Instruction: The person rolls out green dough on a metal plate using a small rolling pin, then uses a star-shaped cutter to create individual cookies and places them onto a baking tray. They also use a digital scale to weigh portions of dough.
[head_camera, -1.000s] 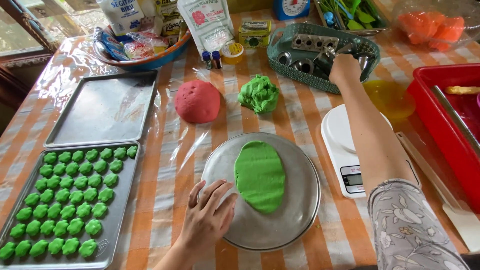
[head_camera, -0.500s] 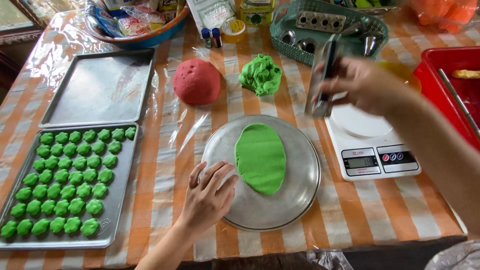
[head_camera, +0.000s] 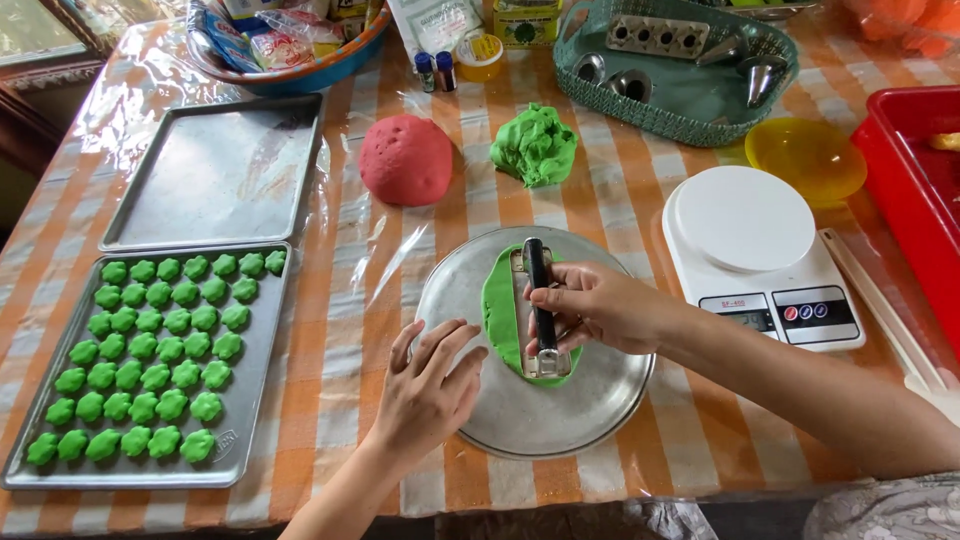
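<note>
A flat oval of green dough (head_camera: 498, 310) lies on a round metal plate (head_camera: 590, 410). My right hand (head_camera: 590, 305) grips a long metal cutter with a black handle (head_camera: 540, 300) and presses it lengthwise onto the dough. My left hand (head_camera: 430, 385) rests open on the plate's left rim, fingers spread. A ball of red dough (head_camera: 406, 158) and a lump of green dough (head_camera: 535, 146) sit on the table behind the plate.
A metal tray (head_camera: 250, 400) at the left holds several green dough shapes; a bare tray (head_camera: 215, 175) lies behind it. A white kitchen scale (head_camera: 750, 245), a yellow bowl (head_camera: 805, 155), a red tub (head_camera: 915, 190) and a green basket of metal nozzles (head_camera: 670, 95) stand at the right.
My right hand reached into the green basket, came back with the metal cutter and now has it down on the green dough. My left hand stayed at the plate's rim.
</note>
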